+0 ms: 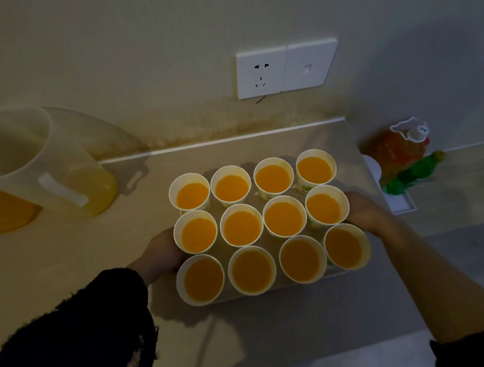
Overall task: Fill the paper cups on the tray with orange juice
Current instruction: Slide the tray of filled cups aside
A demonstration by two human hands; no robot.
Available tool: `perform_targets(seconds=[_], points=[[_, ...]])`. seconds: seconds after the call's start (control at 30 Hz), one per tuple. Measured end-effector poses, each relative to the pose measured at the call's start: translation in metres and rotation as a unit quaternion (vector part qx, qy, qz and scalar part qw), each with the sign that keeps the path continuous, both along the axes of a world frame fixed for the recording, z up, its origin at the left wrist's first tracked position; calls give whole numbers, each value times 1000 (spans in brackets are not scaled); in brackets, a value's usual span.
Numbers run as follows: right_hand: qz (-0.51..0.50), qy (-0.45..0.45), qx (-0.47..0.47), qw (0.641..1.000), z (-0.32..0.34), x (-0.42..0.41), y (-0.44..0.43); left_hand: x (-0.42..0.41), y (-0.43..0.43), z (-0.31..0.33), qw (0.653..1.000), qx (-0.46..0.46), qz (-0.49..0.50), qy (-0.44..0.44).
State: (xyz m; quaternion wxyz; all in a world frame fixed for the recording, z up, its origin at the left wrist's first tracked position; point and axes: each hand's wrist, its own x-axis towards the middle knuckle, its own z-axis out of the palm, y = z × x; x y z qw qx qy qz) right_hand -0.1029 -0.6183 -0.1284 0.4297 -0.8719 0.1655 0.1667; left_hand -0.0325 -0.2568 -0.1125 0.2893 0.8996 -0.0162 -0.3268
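Flanking tray (279, 283) sides: left hand (164, 249), right hand (361, 212), fingers hidden behind cups (241, 225), grip unclear. All twelve full; jug (36, 164) parked at counter (251, 333) left edge. Probably readying a lift.

head view | worn high | faces forward-down | close above tray (280, 288) | wall (156, 27) behind
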Motion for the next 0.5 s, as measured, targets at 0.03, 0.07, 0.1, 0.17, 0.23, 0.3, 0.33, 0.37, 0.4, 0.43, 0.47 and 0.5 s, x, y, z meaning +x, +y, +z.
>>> perform_targets(seconds=[0.03,0.07,0.1,0.17,0.23,0.3,0.33,0.37,0.4,0.43,0.47,0.5], points=[[6,-1,-8,1000,0,0,0,0,0,0,1000,-2,3,3],[8,-4,-13,1000,0,0,0,0,0,0,1000,-5,8,4],[7,-13,-13,1000,1,0,-1,1,0,-1,1000,-6,15,6],[2,-15,-17,1000,-5,0,-6,1,-1,-1,1000,-1,22,11],[6,-6,-32,999,-7,2,-7,1,-1,0,1000,-4,25,13],[4,-7,-38,999,-8,4,-6,2,-2,1,1000,-11,20,18],[-1,-9,-35,999,-8,5,-7,2,-2,1,1000,-4,9,19],[-5,-11,-29,999,-8,5,-6,3,-2,1,1000,4,-1,20],[-9,-10,-28,1000,-7,6,-5,4,-2,1,1000,9,-4,20],[-8,-9,-31,999,-7,6,-4,5,-1,0,1000,10,-3,22],[-5,-7,-35,999,-8,6,-5,5,0,0,1000,8,1,25],[-2,-6,-40,999,-8,6,-5,5,0,-1,1000,3,5,28]])
